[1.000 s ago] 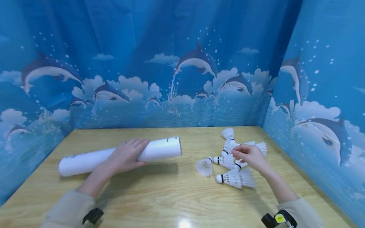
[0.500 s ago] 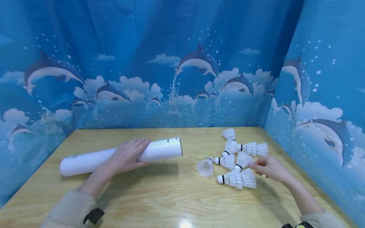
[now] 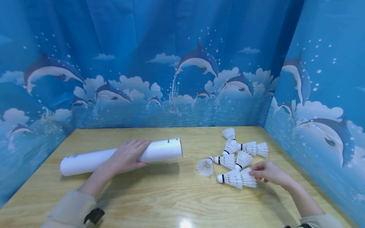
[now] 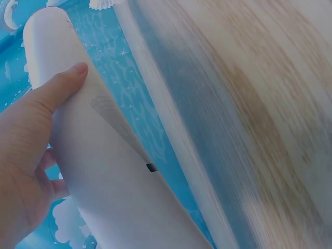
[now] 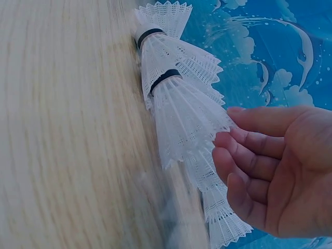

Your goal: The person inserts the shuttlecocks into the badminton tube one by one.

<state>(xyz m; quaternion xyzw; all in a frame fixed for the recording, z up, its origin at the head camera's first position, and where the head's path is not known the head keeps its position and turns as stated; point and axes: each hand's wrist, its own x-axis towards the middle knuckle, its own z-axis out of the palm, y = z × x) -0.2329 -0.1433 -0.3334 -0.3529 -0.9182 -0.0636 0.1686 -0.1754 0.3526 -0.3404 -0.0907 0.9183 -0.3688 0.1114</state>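
Fingers [image 3: 138, 145] of the left hand [image 3: 125, 159] curl round the white tube [image 3: 163, 150], which we find stretching across the left half of the table [image 3: 171, 202], its right end towards the shuttlecocks. The right hand [image 3: 270, 173] is nearly closed: we see it pinching the skirt rim of the rear shuttlecock [image 3: 248, 178], though the contact is partly hidden and we cannot tell how firm that pinch is. That one is nested into the front shuttlecock [image 3: 232, 179], whose white tip points left. Just beyond, we see more shuttlecocks [image 3: 244, 159] in a loose cluster, black bands showing at the base of several skirts. A lone shuttlecock [image 3: 205, 167] lies between the cluster and the tube, its skirt towards us. Nearer us, pale sleeves [image 3: 71, 207] cover both forearms. Behind the table we have a blue backdrop [image 3: 151, 41] printed with leaping dolphins, clouds and water.
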